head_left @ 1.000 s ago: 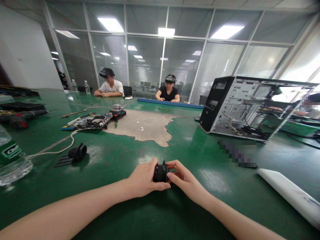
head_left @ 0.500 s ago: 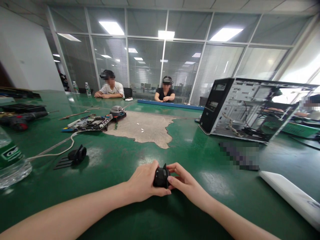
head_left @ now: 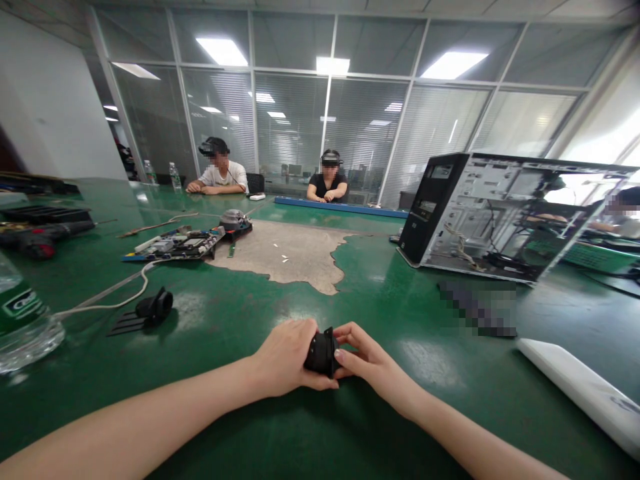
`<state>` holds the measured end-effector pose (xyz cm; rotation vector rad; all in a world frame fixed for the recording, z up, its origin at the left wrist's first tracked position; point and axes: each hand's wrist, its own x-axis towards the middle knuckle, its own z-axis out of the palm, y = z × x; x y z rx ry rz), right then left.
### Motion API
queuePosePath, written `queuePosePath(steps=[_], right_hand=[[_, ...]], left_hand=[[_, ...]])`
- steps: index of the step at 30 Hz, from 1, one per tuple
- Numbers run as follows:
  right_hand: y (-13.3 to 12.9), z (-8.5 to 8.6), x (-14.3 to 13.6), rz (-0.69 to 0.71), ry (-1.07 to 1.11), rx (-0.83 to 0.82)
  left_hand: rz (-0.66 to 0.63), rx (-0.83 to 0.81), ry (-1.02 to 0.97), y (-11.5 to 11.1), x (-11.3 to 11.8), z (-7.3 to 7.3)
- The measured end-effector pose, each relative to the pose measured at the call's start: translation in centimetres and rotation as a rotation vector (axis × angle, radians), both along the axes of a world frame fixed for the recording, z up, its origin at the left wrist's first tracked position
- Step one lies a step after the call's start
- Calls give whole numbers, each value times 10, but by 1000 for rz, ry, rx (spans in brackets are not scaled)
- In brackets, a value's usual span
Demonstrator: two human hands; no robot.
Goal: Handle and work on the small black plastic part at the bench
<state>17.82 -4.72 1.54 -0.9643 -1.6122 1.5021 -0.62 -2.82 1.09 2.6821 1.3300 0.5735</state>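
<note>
Between my hands is a small black cylindrical part (head_left: 321, 353) with a flat flange on its right end, held just above the green table (head_left: 240, 440). My left hand (head_left: 290, 357) wraps round its body from the left, thumb underneath. From the right, my right hand (head_left: 367, 357) grips the flange with thumb and fingertips. My palms and fingers hide much of the part. Farther left on the table lies another black piece (head_left: 156, 307), with a round, open end and several flat prongs pointing left.
A water bottle (head_left: 23, 320) stands at the left edge near a white cable (head_left: 125, 303). Beyond are a circuit board (head_left: 183, 243), a power drill (head_left: 45, 237) and a bare brown patch (head_left: 285, 257). An opened computer case (head_left: 425, 217) and a white slab (head_left: 575, 387) are right. Several people sit around.
The black part has tipped slightly and shifted a little left within my hands. Both hands keep their hold, nearly in place.
</note>
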Motion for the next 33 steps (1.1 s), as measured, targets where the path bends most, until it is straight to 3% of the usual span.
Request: queuePosePath(steps=[11,20,26,30,33], right_hand=[[0,1,-2,-46,30,63],[-3,2,1,37,35,51],[0,-1,-2,-33,69,111],[3,-5,-1,-54,2,79],[1,-3,0,5,-6,39]], left_hand=[[12,3,-21,0,1,0],[4,7,-37,1,0,-1],[9,13,-14,0,1,-1],[5,10,-25,0,0,-2],[8,3,-42,1,0,-2]])
